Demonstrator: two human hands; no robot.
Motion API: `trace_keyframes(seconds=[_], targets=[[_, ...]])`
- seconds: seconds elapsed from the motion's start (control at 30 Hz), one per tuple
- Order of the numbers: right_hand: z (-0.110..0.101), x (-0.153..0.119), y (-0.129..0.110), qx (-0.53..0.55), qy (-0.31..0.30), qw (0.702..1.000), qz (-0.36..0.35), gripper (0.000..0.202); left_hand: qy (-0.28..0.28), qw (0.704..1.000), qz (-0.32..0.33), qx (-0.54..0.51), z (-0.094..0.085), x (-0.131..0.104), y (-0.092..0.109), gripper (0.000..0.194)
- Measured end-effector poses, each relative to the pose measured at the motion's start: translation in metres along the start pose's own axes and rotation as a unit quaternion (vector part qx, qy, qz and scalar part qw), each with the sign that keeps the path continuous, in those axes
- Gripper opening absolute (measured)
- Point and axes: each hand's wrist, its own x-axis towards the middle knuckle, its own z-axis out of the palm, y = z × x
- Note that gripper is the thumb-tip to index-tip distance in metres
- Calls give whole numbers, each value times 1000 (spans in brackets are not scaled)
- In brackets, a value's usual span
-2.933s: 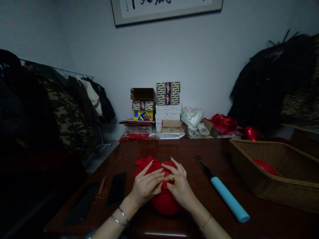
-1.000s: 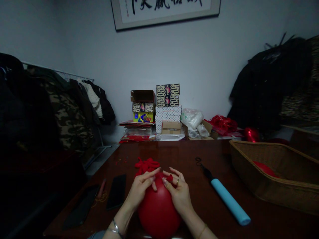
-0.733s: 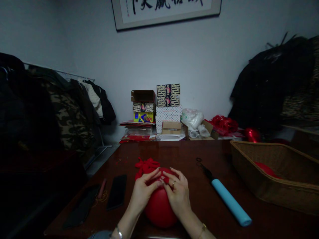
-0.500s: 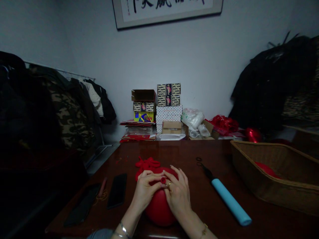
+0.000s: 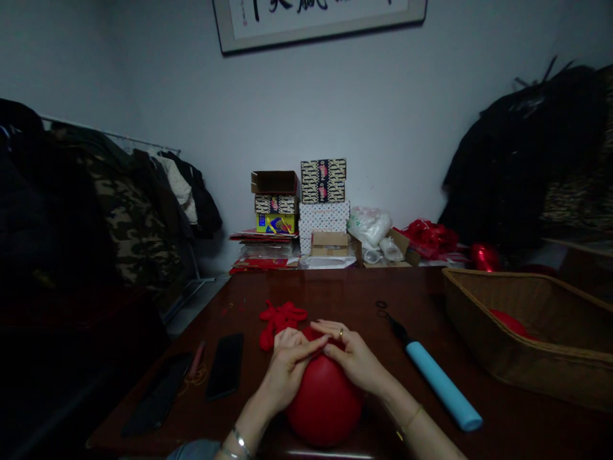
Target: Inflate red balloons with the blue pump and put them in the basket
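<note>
A round red balloon rests at the table's near edge between my hands. My left hand is closed at the balloon's upper left, its thumb stretched toward the other hand. On the upper right, my right hand bends over the balloon's top, thumb and fingers drawn together. The fingertips of both hands meet there and hide the balloon's neck. Just beyond them lies a heap of uninflated red balloons.
A blue hand pump lies right of the balloon, beside a wicker basket holding something red. On the left are a black phone, a dark flat object and thin yellowish bands. Boxes stand behind the table.
The small rolled balloon opening that showed between my fingertips is now hidden. My right hand has turned and shifted right, and more of the balloon's front shows.
</note>
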Motion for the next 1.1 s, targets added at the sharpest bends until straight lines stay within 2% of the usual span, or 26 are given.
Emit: trace_keyframes(seconds=[0.1, 0.2, 0.37, 0.5, 0.57, 0.7, 0.8, 0.9, 0.97, 1.03, 1.1], targets=[[-1, 6, -4, 8, -25, 1000, -14, 25, -28, 1000, 9, -8, -1, 0, 1, 39], [-2, 5, -4, 18, -33, 999, -18, 24, -46, 999, 4, -13, -5, -1, 2, 42], [-6, 1, -6, 30, -40, 999, -21, 19, -53, 998, -4, -37, -11, 0, 5, 39], [-3, 1, -10, -1, -11, 1000, -25, 7, -9, 995, -41, -90, -10, 1, 7, 28], [-1, 1, -13, -20, -8, 999, -34, 9, 18, 991, -61, -117, -8, 0, 6, 23], [-1, -3, -20, -45, -35, 998, -40, 18, 89, 975, -119, -168, 1, 1, 1, 18], [-1, -4, -23, -70, -47, 995, -55, 14, 141, 969, -146, -141, 9, 1, -1, 18], [5, -2, -18, -108, 18, 992, -67, 25, 166, 972, -149, -69, 17, -1, 0, 17], [14, 1, -11, -160, 106, 979, -69, 34, 182, 973, -140, -28, 23, -3, 3, 15], [25, 3, -3, -199, 192, 959, -60, 32, 207, 970, -126, -3, 28, -5, 5, 14], [34, 5, 4, -189, 260, 946, -39, 27, 234, 965, -115, 4, 31, -7, 8, 14]])
